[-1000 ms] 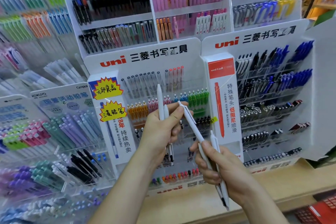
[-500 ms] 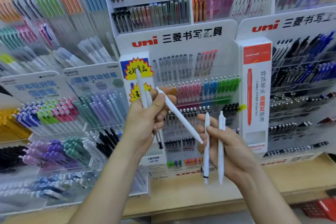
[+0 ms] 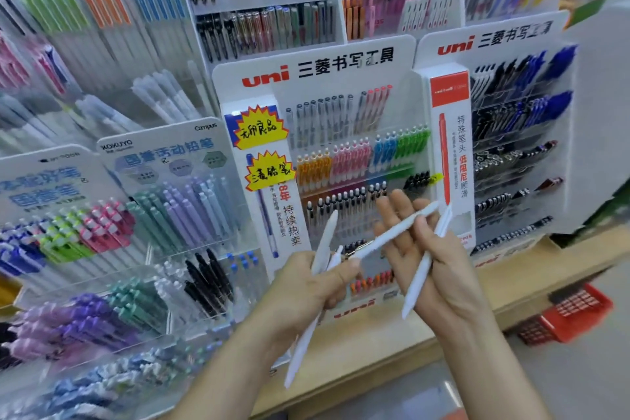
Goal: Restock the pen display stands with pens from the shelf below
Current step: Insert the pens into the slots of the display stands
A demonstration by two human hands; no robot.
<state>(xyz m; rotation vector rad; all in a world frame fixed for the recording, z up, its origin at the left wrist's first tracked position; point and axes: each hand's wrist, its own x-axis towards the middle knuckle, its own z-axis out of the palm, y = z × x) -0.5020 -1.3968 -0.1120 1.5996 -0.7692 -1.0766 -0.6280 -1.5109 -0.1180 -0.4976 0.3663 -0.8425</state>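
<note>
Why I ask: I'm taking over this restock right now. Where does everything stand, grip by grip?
Left grip: holds the left bundle of white pens.
Right grip: thumb holds the right bundle of white pens against the palm, fingers mostly straight.
A crossing pen bridges both; the left thumb pins its lower end and it lies across the right fingers.
Both are in front of the middle uni stand, above the wooden shelf.
Done: pens are in hand.
Left: no held pen is in a slot yet; the target slot cannot be told.
</note>
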